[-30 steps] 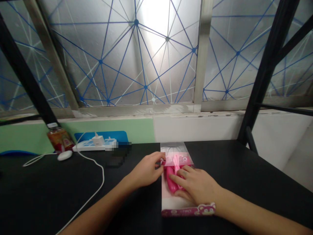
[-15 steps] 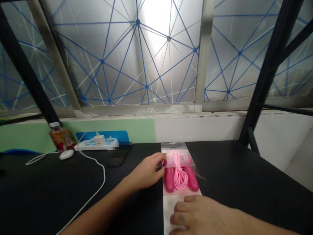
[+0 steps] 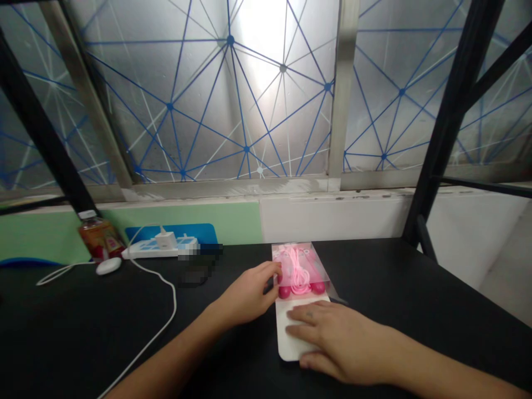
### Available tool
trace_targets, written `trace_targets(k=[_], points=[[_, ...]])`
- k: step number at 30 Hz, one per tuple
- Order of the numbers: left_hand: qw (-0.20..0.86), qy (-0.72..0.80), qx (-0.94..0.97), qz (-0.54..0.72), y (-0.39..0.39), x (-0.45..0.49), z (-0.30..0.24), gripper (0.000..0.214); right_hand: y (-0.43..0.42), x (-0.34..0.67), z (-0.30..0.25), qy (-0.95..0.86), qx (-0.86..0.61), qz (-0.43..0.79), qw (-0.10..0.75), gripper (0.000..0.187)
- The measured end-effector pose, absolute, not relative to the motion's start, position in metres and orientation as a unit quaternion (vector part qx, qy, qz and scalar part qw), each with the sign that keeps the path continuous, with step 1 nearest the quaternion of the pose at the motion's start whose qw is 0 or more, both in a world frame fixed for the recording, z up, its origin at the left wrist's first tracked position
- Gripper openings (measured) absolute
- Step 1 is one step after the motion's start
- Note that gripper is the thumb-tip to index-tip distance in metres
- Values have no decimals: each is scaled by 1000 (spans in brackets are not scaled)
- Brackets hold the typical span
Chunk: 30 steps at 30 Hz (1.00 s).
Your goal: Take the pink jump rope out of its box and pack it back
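Note:
A pink jump rope, its cord coiled between two darker pink handles, lies on a long card on the black desk. The upper part of card and rope is inside a clear plastic sleeve. Only the rounded handle ends and the bottom of the coil show below the sleeve's near edge. My left hand pinches the sleeve at its left edge, fingertips partly hidden. Flat on the white near end of the card rests my right hand, fingers apart.
On the left, a white power strip with a plugged-in charger stands by the wall. A white cable runs across the desk. Nearby are a drink bottle and a white mouse-like object. Black frame posts rise at both sides.
The card with the jump rope has slid away from me, deeper into the sleeve, and the right hand has moved forward with it. My left hand stays at the sleeve's edge.

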<state>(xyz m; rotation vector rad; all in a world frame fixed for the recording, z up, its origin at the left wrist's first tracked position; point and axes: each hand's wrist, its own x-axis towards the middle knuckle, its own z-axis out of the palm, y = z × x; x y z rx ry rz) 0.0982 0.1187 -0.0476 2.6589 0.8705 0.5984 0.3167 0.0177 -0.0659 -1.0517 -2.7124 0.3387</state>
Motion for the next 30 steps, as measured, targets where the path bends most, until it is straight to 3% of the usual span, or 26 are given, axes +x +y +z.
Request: trace_targets(k=[3,9,15,19,24,30], points=[[146,303,919,206,119,96,-48,24,15,321,-59,-925,-341,126,115,51],[177,305,912,210,126,87,-53,20,29,331,-56,-894,-395,47,207,30],[171,314,917,176,119,85,-45,26,52,345,-82,-833,-498,26,239,69],[124,303,936,130,116,83,-48,64,57,348,-88,-814,-521,10,256,64],[95,295,937,161,121,83,-58,33,59,353,-80,-824,-503,5,259,48],[84,324,931,144,117,77,-48,30,61,358,-77,-809,-537,108,215,33]])
